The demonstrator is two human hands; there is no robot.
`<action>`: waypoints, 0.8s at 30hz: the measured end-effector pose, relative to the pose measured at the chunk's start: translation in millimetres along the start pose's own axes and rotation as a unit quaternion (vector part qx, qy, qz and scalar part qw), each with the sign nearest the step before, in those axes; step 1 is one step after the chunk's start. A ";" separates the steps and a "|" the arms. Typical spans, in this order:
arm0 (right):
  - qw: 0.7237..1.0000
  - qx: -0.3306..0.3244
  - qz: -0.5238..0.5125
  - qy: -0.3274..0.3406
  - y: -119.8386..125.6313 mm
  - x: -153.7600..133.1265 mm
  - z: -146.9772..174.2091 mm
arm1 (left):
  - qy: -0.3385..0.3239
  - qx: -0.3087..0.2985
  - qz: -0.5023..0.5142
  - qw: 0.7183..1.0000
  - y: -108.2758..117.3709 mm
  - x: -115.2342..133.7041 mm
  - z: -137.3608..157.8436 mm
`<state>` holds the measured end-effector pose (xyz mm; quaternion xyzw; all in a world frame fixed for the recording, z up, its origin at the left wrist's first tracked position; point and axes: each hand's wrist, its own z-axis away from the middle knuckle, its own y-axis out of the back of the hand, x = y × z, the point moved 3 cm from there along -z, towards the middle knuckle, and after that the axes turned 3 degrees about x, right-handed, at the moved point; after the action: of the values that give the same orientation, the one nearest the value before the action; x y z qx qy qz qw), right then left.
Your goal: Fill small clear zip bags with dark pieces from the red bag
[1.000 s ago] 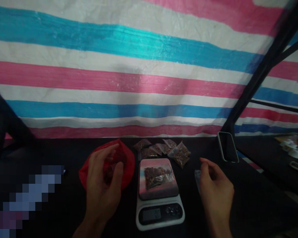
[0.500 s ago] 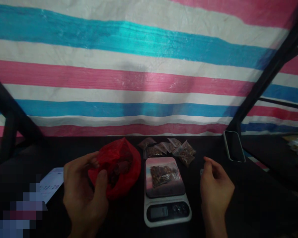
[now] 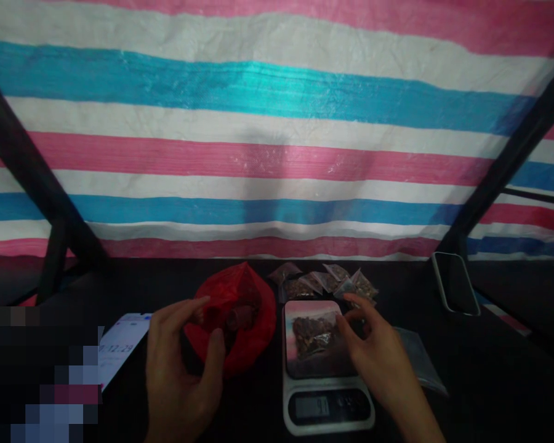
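Observation:
A small clear bag of brown dried pieces lies on the pan of a white digital kitchen scale, whose display is lit. My right hand hovers over the pan's right edge, thumb and forefinger apart, the thumb close to the bag's edge. To the left of the scale sits an open red plastic bag with a dark reddish object inside. My left hand is at the red bag's left rim, fingers and thumb spread; whether they touch the plastic I cannot tell.
Behind the scale lie several filled small bags. Flat clear plastic bags are right of my right forearm. A phone leans against a dark frame post at the right; another lit screen lies left. Striped sheeting hangs behind.
My right hand has moved left, from beside the scale to the bag on its pan. The flat clear bags have come into sight. My left hand stays by the red bag; the view has shifted slightly.

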<state>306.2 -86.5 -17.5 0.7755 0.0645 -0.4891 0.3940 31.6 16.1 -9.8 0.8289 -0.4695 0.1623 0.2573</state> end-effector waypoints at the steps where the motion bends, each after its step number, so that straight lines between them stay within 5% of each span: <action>1: 1.000 -0.013 -0.011 0.002 -2.6 1.1 0.4 | -0.023 -0.001 -0.001 1.000 -0.3 4.9 -0.8; 6: 0.993 -0.018 -0.105 0.057 -7.8 -18.6 4.5 | -0.052 -0.088 0.031 0.994 -15.0 26.2 13.4; 10: 0.980 -0.054 -0.158 0.112 -12.8 -64.9 23.4 | 0.018 -0.203 0.077 0.976 -38.1 40.2 52.5; 16: 0.953 -0.141 -0.097 0.250 -20.5 -125.5 63.0 | 0.214 -0.137 0.190 0.948 -40.1 33.8 77.0; 21: 0.957 -0.084 -0.069 0.269 -47.9 -138.8 50.4 | 0.285 -0.071 0.203 0.934 6.0 -4.2 37.7; 24: 0.936 -0.156 0.050 0.311 -85.5 -133.3 31.5 | 0.317 -0.017 0.131 0.939 34.3 -29.4 22.0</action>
<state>174.0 -11.4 36.8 0.8197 0.2201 -0.1872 0.4945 -12.2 9.2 -33.3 0.6612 -0.4702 0.4413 0.3833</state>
